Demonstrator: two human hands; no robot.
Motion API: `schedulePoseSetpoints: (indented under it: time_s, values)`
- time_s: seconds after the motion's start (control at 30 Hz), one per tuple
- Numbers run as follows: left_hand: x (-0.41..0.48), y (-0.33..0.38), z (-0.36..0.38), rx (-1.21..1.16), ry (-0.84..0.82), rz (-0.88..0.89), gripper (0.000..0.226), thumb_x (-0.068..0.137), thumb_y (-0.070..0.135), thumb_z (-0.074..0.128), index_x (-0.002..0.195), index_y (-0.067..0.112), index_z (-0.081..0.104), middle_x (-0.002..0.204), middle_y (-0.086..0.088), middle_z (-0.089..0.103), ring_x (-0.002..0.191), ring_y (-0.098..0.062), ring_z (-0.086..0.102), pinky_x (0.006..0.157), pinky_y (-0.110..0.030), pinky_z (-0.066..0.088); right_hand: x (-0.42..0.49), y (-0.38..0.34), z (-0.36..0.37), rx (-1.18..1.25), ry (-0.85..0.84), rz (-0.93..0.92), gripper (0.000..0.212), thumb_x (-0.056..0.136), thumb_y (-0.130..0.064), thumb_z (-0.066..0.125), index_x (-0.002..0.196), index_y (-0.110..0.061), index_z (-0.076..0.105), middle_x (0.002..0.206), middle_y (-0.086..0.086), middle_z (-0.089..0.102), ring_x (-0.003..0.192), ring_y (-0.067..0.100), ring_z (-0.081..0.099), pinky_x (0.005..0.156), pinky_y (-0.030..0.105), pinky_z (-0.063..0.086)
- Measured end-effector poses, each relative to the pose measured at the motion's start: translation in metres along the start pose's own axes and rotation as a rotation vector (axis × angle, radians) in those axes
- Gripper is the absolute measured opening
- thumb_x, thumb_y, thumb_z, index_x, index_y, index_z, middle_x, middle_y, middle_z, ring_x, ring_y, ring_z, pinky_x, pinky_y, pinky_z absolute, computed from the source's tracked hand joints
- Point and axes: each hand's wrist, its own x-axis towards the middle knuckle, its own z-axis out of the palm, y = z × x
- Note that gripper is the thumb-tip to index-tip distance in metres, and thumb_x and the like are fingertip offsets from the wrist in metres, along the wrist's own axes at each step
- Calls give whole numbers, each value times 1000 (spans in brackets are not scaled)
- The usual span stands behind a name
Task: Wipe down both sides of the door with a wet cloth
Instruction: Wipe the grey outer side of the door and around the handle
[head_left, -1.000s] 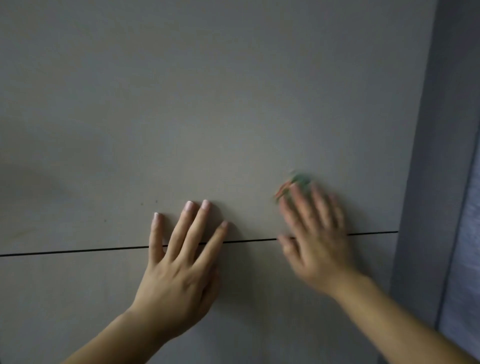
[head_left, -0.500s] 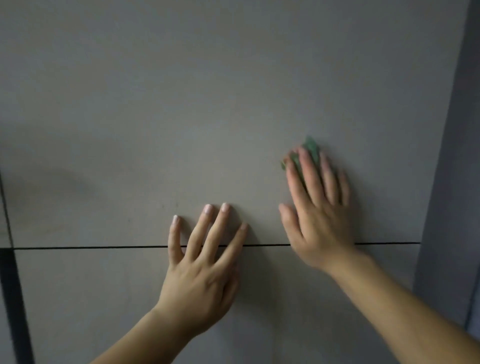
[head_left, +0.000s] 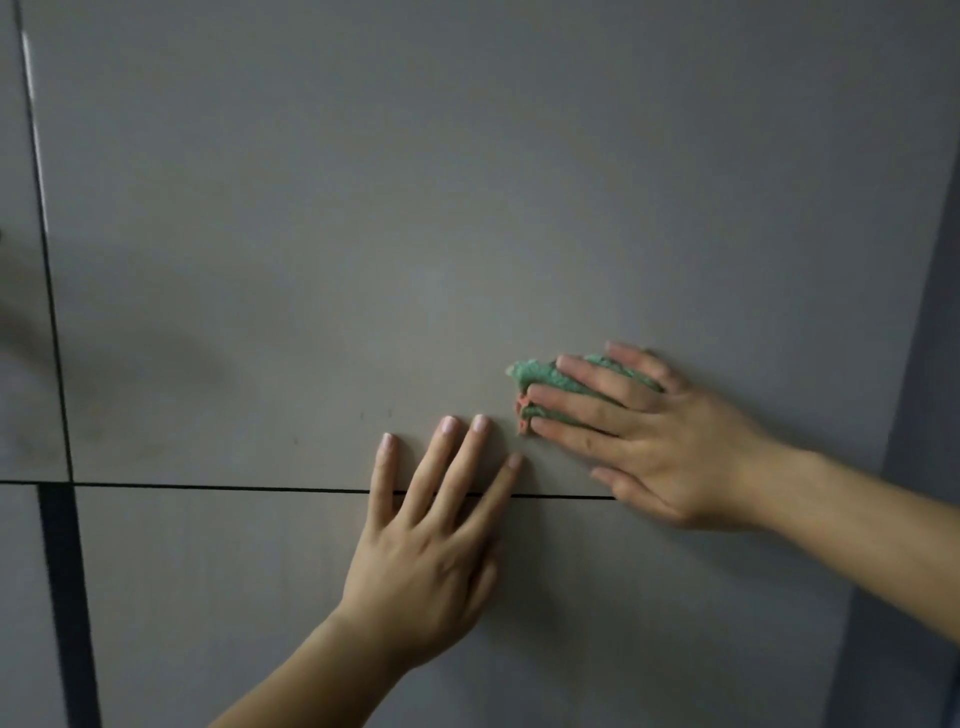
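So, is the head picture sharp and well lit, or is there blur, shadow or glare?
Head view: dim light; the right hand and the green cloth are slightly blurred, the left hand is sharper; a soft shadow lies on the door at the left; a bright glint runs along the vertical seam, top left.

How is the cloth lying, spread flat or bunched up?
Bunched up: the cloth is a crumpled green wad, its folds poking out between the straight fingers of the right hand pressing it on the door.
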Motion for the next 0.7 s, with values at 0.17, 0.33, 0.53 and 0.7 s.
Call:
schedulePoseSetpoints:
  time_s: [0.17,0.33,0.53,0.7]
  values:
    - [-4,1,-3,-28,5,-5,76,88,41,56,159,19,39,172,-15,17,160,-35,14,124,-66,14,60,42,-21,65,148,552,70,97,-43,38,161,-20,22,170,6,17,156,33,16,123,52,10]
    - [-42,-23,-4,0,0,-133,80,88,45,53,161,18,32,171,-21,13,159,-40,10,123,-68,12,75,-50,-7,83,111,328,77,95,-47,42,162,-19,20,171,5,13,157,33,12,125,57,10]
    - [-85,-56,-3,5,1,-238,73,95,45,46,161,20,28,170,-22,13,159,-41,7,123,-70,8,119,-77,-13,58,118,298,73,97,-47,43,162,-21,24,171,2,17,157,30,16,126,53,12]
    - [-101,-56,4,-52,43,-292,76,96,43,48,161,14,23,169,-25,13,159,-41,6,127,-63,4,147,-116,-4,99,136,125,71,98,-43,41,163,-20,22,171,3,15,158,30,11,126,55,10]
